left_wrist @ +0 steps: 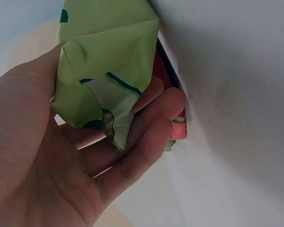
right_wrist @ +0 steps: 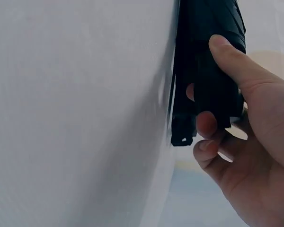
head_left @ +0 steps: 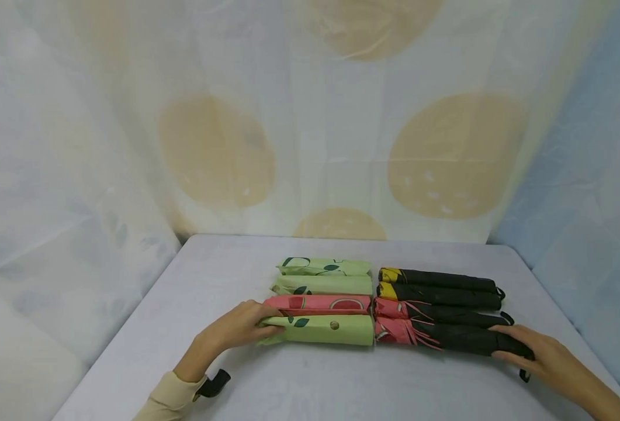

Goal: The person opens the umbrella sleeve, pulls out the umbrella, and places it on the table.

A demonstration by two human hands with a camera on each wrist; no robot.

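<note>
Now I see eight folded umbrellas lying in two columns on the grey table (head_left: 225, 275), low in the centre of the head view. My left hand (head_left: 238, 327) holds the near green umbrella (head_left: 322, 330) by its left end; in the left wrist view the fingers (left_wrist: 151, 127) curl under the crumpled green cloth and the thumb lies over it. Just behind it lies a pink umbrella (head_left: 320, 303) with a watermelon print, and behind that two more green umbrellas (head_left: 324, 276) with leaf prints. My right hand (head_left: 533, 349) rests on the near black umbrella (head_left: 457, 338) at its right end, lower right of the frame; in the right wrist view the thumb (right_wrist: 232, 59) presses on top and the fingers wrap below. Three more black umbrellas (head_left: 441, 298) lie behind it, two showing yellow at their left ends. I can read no writing or labels anywhere. A pale printed sheet (head_left: 341, 117) hangs behind the table.
</note>
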